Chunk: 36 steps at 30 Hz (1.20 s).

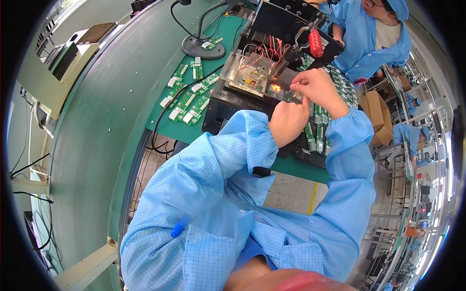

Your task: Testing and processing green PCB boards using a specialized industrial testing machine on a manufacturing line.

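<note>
My left hand point(290, 121) is closed at the front edge of a black test fixture point(233, 97), its fingertips mostly hidden behind the back of the hand. Just above and to the right, my right hand point(320, 91) pinches thumb and forefinger together by the fixture's right side; whatever lies between them is too small to tell. The two hands nearly touch. Left of them glows a small red digital display point(275, 88). Beyond it, red and white wires point(272, 53) run over a circuit board point(251, 77) in a clear housing. A red-handled toggle clamp point(316, 43) stands above the right hand.
Small green circuit boards point(185, 103) lie left of the fixture on the green mat; several more point(342, 85) fill the right side. A black lamp base point(204, 47) stands far left, with a black cable nearby. A co-worker in blue point(371, 43) sits beyond, near a cardboard box point(376, 114).
</note>
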Each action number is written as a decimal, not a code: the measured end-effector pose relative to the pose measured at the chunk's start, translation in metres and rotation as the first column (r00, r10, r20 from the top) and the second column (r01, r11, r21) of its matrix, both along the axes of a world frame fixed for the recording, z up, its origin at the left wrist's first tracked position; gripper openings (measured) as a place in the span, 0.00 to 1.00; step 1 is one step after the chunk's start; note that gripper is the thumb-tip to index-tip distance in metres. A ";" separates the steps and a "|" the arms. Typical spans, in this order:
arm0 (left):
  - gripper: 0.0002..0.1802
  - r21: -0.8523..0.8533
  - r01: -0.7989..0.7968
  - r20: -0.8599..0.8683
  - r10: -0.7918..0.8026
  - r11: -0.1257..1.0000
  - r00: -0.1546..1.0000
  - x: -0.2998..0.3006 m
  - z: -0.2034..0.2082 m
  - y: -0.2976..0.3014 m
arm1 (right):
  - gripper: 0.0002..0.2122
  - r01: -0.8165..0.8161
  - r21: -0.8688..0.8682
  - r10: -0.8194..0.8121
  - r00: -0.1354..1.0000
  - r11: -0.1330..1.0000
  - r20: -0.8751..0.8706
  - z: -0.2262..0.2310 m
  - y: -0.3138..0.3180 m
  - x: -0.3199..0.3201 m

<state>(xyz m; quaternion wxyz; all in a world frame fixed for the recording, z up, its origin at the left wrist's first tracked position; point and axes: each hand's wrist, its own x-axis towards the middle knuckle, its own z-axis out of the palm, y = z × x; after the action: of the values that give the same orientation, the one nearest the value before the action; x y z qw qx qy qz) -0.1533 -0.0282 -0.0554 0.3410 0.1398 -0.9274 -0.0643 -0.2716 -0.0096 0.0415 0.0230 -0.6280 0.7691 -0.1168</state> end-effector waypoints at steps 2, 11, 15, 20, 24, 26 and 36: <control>0.25 -0.002 -0.023 -0.023 0.023 1.000 0.999 0.000 0.000 0.000 | 0.09 0.013 -0.008 -0.013 0.999 1.000 0.053 0.002 0.000 -0.001; 0.30 0.018 0.024 0.034 -0.025 1.000 0.999 -0.001 -0.003 -0.001 | 0.09 0.004 -0.021 -0.003 0.999 1.000 0.052 0.000 0.000 -0.003; 0.32 0.035 0.033 0.030 -0.034 0.999 0.999 0.000 -0.001 -0.001 | 0.10 0.002 -0.024 -0.001 0.999 1.000 0.042 -0.001 0.001 -0.003; 0.33 0.041 0.043 0.037 -0.044 0.998 0.998 0.002 0.000 -0.001 | 0.09 0.008 -0.035 -0.007 0.999 0.999 0.031 -0.003 0.001 0.000; 0.33 0.051 0.052 0.027 -0.054 0.997 0.998 0.001 0.000 -0.001 | 0.10 0.016 -0.023 -0.015 0.998 1.000 0.059 0.000 0.001 -0.004; 0.33 0.056 0.055 0.022 -0.057 0.997 0.998 0.000 -0.001 -0.001 | 0.09 0.011 -0.012 -0.011 1.000 1.000 0.024 0.001 0.002 0.003; 0.30 0.068 0.047 0.037 -0.049 0.997 0.998 0.002 0.000 -0.001 | 0.09 -0.009 -0.026 0.011 0.998 1.000 0.058 -0.001 -0.001 -0.005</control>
<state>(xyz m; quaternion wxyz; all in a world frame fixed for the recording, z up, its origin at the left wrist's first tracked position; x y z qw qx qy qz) -0.1516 -0.0293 -0.0550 0.3165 0.1300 -0.9342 -0.1008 -0.2767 -0.0102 0.0405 0.0376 -0.6284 0.7634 -0.1448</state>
